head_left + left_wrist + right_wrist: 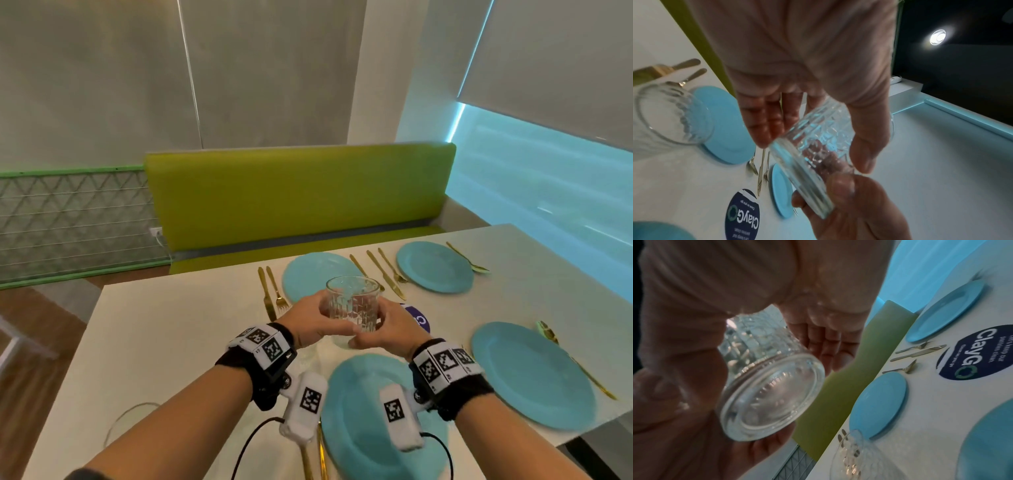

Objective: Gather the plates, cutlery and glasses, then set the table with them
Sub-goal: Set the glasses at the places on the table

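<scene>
Both your left hand (pixel 310 320) and right hand (pixel 385 330) clasp one glass (pixel 352 305) (four plates, cutlery already laid); glasses remain.

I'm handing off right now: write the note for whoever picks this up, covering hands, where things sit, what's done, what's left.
Left hand and right hand both grip one clear glass, upright and lifted above the table.
A second glass stands on the table near the left hand.
Done: four blue plates are down, far left, far right, near right and nearest, with gold cutlery beside them.
Left: set down the held glass, probably at a plate; no place visibly has its glass yet.
</scene>
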The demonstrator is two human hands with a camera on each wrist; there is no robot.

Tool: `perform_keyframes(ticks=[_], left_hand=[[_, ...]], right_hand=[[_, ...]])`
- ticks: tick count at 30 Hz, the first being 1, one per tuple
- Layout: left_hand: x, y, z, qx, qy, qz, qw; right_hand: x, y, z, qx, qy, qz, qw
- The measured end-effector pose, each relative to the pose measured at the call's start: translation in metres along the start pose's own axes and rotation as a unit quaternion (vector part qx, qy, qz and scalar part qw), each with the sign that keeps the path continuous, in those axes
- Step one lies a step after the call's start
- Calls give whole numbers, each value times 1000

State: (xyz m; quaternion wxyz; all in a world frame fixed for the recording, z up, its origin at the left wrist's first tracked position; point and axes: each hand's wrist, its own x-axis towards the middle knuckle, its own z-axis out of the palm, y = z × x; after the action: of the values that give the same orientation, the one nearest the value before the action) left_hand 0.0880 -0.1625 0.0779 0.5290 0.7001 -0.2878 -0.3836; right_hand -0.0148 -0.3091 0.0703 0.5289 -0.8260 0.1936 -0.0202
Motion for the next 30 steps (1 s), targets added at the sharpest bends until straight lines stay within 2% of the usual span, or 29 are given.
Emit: perform_keyframes(ticks=[4, 8, 11, 15, 23, 30], left_hand=[[33, 9, 28, 5, -12, -1, 1000], [57, 9, 41, 89, 52, -50, 993], [69, 4, 44, 125, 81, -72, 986], [83, -1, 44, 160, 119, -99, 975], [104, -13, 52, 168, 139, -118, 969], [100, -20, 58, 159, 139, -123, 970]], right_hand=[[18, 33, -36, 3, 35, 30, 999], [42, 81, -72, -69, 106, 85, 988], [54, 113, -86, -115, 136, 156, 972], [68, 139, -88, -180, 122, 179, 960], [87, 165, -78, -147, 127, 189, 962], [86, 172, -83, -121, 129, 206, 962]])
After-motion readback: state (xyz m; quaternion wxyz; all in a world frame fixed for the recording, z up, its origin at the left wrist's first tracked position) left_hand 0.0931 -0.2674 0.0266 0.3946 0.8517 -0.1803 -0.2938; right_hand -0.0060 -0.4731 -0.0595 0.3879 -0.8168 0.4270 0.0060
